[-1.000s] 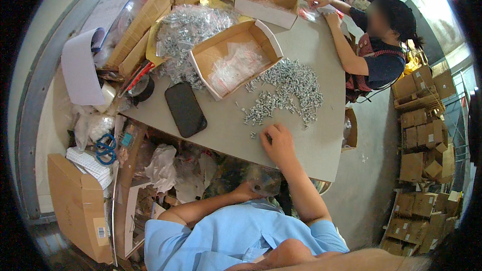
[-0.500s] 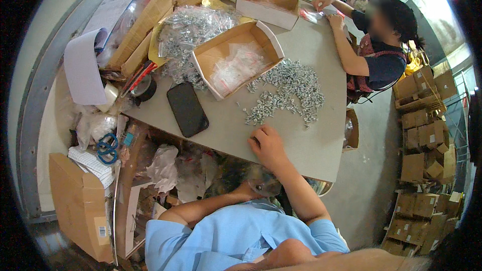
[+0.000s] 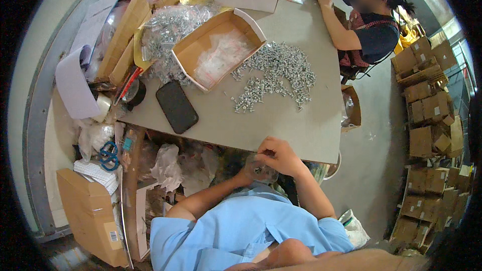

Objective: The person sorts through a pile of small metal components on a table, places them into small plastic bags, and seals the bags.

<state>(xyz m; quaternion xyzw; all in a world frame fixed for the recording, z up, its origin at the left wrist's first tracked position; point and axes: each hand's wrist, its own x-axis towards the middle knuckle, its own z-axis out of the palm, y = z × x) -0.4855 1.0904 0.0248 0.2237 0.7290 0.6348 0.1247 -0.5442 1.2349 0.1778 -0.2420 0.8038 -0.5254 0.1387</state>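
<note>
Beside the grey tabletop, held plastic looks clear, rounded.

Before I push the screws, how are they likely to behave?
The screws lie loose in a heap, so they'd likely spread rather than move as one. Their slim shanks may let strays roll on the flat table. Their metallic shine suggests they're heavy for their size.

Tabletop evenly lit | glare upper right | straight edges bowed | rim black
</note>
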